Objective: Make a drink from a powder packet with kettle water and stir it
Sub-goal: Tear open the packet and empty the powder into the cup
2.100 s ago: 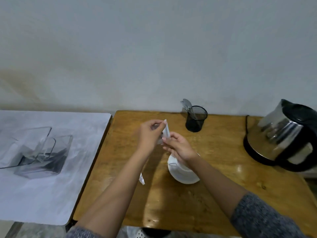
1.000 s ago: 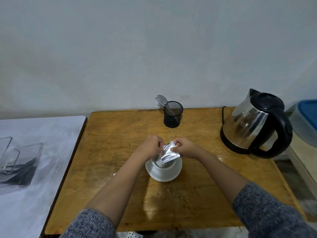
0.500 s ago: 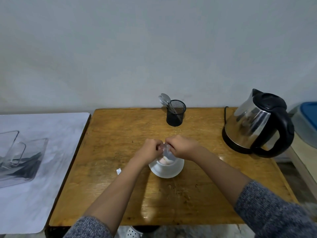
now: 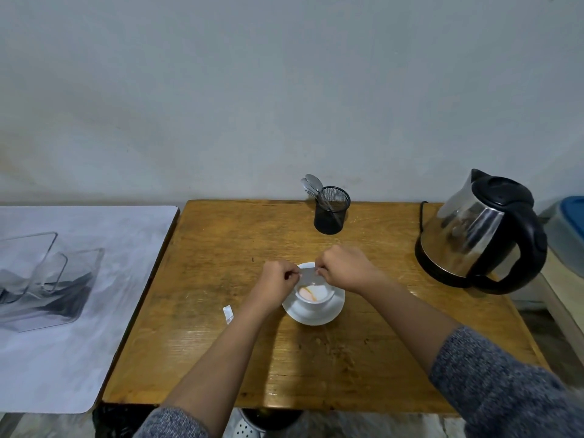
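Both my hands pinch the powder packet (image 4: 308,275) over the white cup (image 4: 314,300).

My left hand (image 4: 276,284) grips the packet's left end and my right hand (image 4: 346,268) grips its right end, fists closed, knuckles up, the two held close together with the silvery packet stretched between them just above the cup's rim. Pale powder with an orange streak lies inside the cup, which sits on a white saucer (image 4: 313,312) near the middle of the wooden table (image 4: 363,358). A small torn scrap (image 4: 228,314) lies on the wood just left of my left wrist. Behind my hands stands a black mesh holder (image 4: 331,210) with spoons (image 4: 313,184) leaning out of it, and the steel electric kettle (image 4: 480,232) rests well off to my right.
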The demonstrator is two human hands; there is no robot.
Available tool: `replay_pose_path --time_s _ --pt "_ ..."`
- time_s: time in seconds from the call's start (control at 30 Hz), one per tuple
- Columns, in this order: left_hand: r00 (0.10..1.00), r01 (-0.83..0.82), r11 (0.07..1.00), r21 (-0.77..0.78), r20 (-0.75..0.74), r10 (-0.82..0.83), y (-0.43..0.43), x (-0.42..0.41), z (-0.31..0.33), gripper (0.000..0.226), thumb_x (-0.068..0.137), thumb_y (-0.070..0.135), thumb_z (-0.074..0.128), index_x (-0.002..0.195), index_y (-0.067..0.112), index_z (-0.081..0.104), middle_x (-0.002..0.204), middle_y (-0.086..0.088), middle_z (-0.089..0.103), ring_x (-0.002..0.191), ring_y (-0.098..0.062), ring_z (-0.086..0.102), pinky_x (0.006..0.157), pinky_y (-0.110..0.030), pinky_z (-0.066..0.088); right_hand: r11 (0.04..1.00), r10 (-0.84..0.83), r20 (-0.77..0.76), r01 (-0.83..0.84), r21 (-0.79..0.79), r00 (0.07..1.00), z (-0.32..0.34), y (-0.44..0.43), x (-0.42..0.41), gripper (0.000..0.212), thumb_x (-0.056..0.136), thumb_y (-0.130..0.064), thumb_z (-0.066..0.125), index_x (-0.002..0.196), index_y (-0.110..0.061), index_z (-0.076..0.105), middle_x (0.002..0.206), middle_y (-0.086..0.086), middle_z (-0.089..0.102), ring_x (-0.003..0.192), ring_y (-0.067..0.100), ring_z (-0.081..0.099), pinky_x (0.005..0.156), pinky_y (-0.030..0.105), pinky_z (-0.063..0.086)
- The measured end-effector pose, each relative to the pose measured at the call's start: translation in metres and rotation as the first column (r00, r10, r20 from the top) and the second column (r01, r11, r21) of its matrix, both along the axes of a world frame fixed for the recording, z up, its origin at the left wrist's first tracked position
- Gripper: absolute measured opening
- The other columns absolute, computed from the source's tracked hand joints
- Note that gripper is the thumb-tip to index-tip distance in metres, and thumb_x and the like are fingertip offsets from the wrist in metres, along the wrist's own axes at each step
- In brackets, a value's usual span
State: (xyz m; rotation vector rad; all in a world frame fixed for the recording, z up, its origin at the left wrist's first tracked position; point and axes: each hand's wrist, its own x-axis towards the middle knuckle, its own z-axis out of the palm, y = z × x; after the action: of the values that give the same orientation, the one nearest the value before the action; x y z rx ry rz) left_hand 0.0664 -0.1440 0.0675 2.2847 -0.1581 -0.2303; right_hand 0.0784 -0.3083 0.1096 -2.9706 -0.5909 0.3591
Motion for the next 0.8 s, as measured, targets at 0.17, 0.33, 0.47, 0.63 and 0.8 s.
replay_pose_path --time_s 0.17,0.33,0.47,0.63,0.8 --pt "1.0 -0.001 1.0 0.024 -0.003 0.001 0.0 -0.002 0.002 0.016 0.086 0.008 0.058 0.095 0.006 0.072 0.088 -0.013 0.07 0.08 -0.025 0.063 0.069 -0.034 0.049 0.999 -0.029 -0.03 0.03 0.029 0.999 0.003 -0.001 -0.003 0.028 0.09 -0.032 0.056 0.113 -0.021 0.067 0.11 0.003 0.069 0.102 0.025 0.062 0.078 0.035 0.05" --pt "1.0 -0.002 1.0 0.025 0.013 0.002 -0.001 -0.004 0.003 0.016 0.085 0.007 0.058 0.093 0.006 0.072 0.087 -0.012 0.069 0.077 -0.021 0.061 0.067 -0.03 0.046 0.996 -0.057 -0.051 0.06 0.069 0.997 0.003 -0.001 -0.006 0.035 0.087 -0.032 0.061 0.121 -0.023 0.061 0.114 0.002 0.067 0.105 0.023 0.06 0.079 0.035 0.049" --pt "0.999 0.017 1.0 0.016 0.027 -0.018 -0.004 -0.006 0.005 0.017 0.085 0.009 0.059 0.097 0.006 0.071 0.092 -0.013 0.07 0.079 -0.017 0.059 0.07 -0.028 0.046 0.985 -0.099 -0.083 0.109 0.134 0.992 -0.001 0.0 -0.007 0.037 0.086 -0.018 0.061 0.123 -0.023 0.059 0.112 0.002 0.068 0.101 0.022 0.062 0.077 0.032 0.051" --pt "0.996 0.068 0.997 0.049 0.057 -0.07 -0.007 -0.005 0.007 0.018 0.085 0.007 0.058 0.097 0.007 0.071 0.095 -0.011 0.07 0.083 -0.018 0.06 0.073 -0.028 0.047 0.997 -0.075 -0.025 0.075 0.033 0.997 -0.003 0.003 -0.01 0.011 0.088 -0.015 0.056 0.089 -0.016 0.067 0.087 0.004 0.067 0.086 0.025 0.063 0.064 0.032 0.047" --pt "0.995 0.076 0.996 0.048 0.053 -0.079 -0.007 -0.006 0.007 0.018 0.085 0.007 0.058 0.097 0.007 0.071 0.095 -0.01 0.07 0.084 -0.019 0.061 0.073 -0.029 0.049 0.997 -0.053 0.056 0.056 -0.06 0.997 -0.002 0.011 -0.008 0.013 0.09 -0.017 0.057 0.091 -0.017 0.069 0.086 0.003 0.066 0.081 0.023 0.061 0.06 0.03 0.036"
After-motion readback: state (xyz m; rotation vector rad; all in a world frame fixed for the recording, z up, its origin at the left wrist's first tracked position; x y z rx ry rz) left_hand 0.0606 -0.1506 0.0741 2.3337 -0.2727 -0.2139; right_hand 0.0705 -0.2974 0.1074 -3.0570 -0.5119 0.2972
